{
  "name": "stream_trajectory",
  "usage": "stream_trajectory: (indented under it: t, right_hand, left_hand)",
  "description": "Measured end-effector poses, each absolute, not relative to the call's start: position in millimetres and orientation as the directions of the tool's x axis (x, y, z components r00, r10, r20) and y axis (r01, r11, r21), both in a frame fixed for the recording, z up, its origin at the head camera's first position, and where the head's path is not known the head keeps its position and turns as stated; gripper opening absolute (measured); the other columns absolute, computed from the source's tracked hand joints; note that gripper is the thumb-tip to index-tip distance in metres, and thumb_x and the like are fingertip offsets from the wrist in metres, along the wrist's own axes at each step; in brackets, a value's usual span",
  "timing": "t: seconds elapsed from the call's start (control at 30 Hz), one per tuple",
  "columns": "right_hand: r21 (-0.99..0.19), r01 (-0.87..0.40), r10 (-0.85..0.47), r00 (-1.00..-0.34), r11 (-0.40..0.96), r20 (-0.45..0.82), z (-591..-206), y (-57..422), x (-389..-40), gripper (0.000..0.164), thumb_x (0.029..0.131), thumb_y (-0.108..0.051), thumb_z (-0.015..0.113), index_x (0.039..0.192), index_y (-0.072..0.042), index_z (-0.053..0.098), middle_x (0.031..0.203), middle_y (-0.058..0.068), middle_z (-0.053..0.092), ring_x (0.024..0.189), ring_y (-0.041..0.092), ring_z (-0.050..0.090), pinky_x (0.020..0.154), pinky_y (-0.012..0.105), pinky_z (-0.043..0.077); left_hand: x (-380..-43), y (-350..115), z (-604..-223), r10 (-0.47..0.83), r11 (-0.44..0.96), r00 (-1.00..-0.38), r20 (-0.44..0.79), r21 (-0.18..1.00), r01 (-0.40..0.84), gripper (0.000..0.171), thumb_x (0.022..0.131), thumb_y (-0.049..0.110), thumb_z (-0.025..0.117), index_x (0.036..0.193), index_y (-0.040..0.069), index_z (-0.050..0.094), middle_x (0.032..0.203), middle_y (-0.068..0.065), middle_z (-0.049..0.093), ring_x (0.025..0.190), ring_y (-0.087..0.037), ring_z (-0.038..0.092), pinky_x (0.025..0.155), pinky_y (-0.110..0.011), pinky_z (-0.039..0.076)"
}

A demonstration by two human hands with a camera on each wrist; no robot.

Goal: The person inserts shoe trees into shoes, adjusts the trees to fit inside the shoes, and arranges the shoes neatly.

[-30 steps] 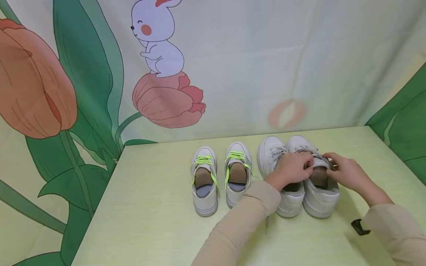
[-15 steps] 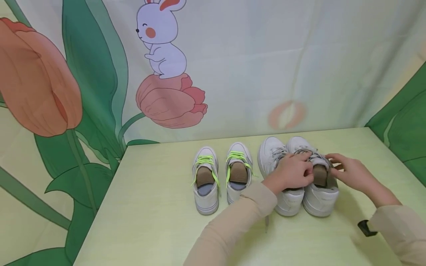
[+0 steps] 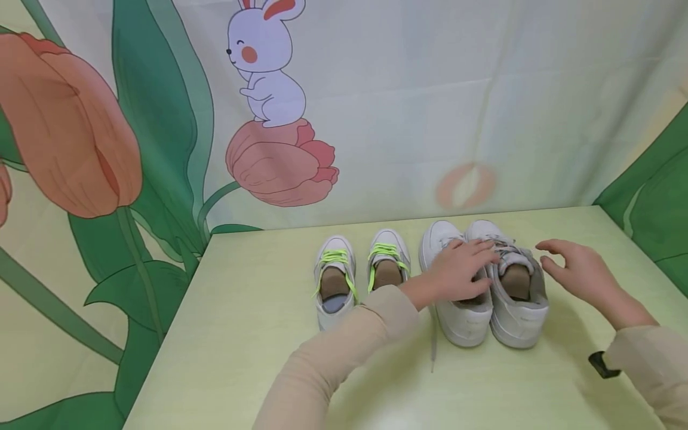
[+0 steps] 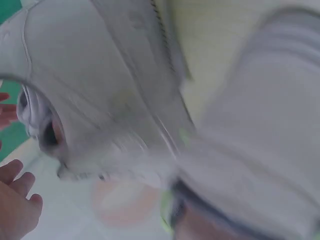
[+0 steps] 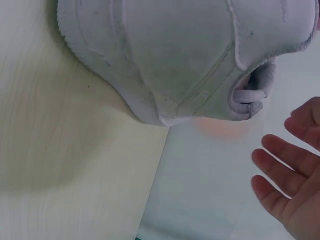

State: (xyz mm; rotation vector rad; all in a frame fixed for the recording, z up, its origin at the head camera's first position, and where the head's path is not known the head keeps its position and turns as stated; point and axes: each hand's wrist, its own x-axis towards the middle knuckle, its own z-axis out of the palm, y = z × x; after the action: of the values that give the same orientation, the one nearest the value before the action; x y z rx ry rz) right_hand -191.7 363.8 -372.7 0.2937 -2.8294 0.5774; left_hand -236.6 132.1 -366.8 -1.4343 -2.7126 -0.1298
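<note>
Two large white sneakers stand side by side at the right, toes toward the back. My left hand (image 3: 459, 272) is over the left large sneaker (image 3: 463, 328), fingers spread and reaching toward the laces of the right large sneaker (image 3: 519, 327). My right hand (image 3: 583, 272) hangs in the air just right of that sneaker, thumb and fingers apart, holding nothing. Grey laces (image 3: 507, 254) cross its tongue, whose brown inner side shows. In the right wrist view, bare fingers (image 5: 282, 167) are apart from the sneaker's collar (image 5: 242, 107).
Two smaller white sneakers with neon green laces, the left one (image 3: 335, 242) and the right one (image 3: 388, 239), stand left of the large pair. My left sleeve partly covers them. A loose grey lace (image 3: 433, 346) trails on the pale table (image 3: 242, 310). A printed curtain (image 3: 387, 119) hangs behind.
Both hands have come away from the right large sneaker's tongue and laces. The left hand moved left and its fingers spread; the right hand drew back to the right.
</note>
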Motion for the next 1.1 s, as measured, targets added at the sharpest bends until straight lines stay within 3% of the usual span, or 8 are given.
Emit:
stream_trajectory:
  t: [0.23, 0.43, 0.53, 0.83, 1.1]
  right_hand:
    - [-0.307, -0.267, -0.13, -0.906, 0.914, 0.402, -367.3, 365.1, -195.6, 0.021, 0.084, -0.007, 0.047, 0.099, 0.002, 0.06, 0.1, 0.025, 0.06, 0.087, 0.04, 0.056, 0.069, 0.05, 0.041]
    - [-0.258, -0.262, -0.118, -0.877, 0.93, 0.466, -364.8, 369.5, -204.1, 0.02, 0.083, -0.007, 0.048, 0.096, 0.001, 0.061, 0.096, 0.024, 0.061, 0.085, 0.039, 0.055, 0.061, 0.049, 0.041]
    - [-0.23, -0.263, -0.112, -0.85, 0.937, 0.515, -363.3, 371.7, -210.0, 0.019, 0.082, -0.007, 0.049, 0.095, 0.002, 0.061, 0.093, 0.024, 0.062, 0.085, 0.039, 0.054, 0.059, 0.049, 0.041]
    - [-0.213, -0.254, -0.066, -0.773, 0.943, 0.631, -361.4, 379.9, -228.9, 0.017, 0.083, -0.005, 0.049, 0.093, 0.004, 0.058, 0.093, 0.025, 0.059, 0.087, 0.04, 0.051, 0.072, 0.052, 0.038]
    - [-0.215, -0.2, -0.025, -0.784, 0.956, 0.62, -370.6, 390.5, -243.3, 0.023, 0.086, -0.009, 0.047, 0.098, 0.008, 0.056, 0.106, 0.028, 0.054, 0.098, 0.043, 0.047, 0.083, 0.054, 0.035]
  left_hand:
    - [-257.1, 87.5, -360.0, 0.767, 0.599, -0.591, 0.249, 0.051, 0.799, 0.032, 0.088, 0.026, 0.046, 0.119, 0.019, 0.05, 0.134, 0.001, 0.044, 0.121, -0.011, 0.043, 0.098, -0.03, 0.032]
    - [-274.7, 46.6, -352.3, 0.666, 0.688, -0.659, 0.348, 0.053, 0.724, 0.03, 0.087, 0.024, 0.048, 0.116, 0.016, 0.053, 0.129, -0.002, 0.051, 0.113, -0.015, 0.051, 0.093, -0.033, 0.038]
    - [-285.3, 25.5, -350.5, 0.598, 0.748, -0.704, 0.383, 0.047, 0.662, 0.029, 0.087, 0.022, 0.047, 0.115, 0.014, 0.053, 0.127, -0.002, 0.051, 0.115, -0.016, 0.05, 0.094, -0.034, 0.038]
    - [-313.0, -41.5, -362.4, 0.387, 0.898, -0.799, 0.46, 0.012, 0.441, 0.033, 0.086, 0.02, 0.048, 0.118, 0.013, 0.05, 0.123, -0.004, 0.053, 0.119, -0.021, 0.044, 0.097, -0.038, 0.032]
    - [-317.3, -88.0, -377.3, 0.227, 0.963, -0.873, 0.432, 0.037, 0.268, 0.041, 0.085, 0.023, 0.047, 0.124, 0.012, 0.045, 0.13, -0.008, 0.046, 0.127, -0.025, 0.033, 0.102, -0.042, 0.024]
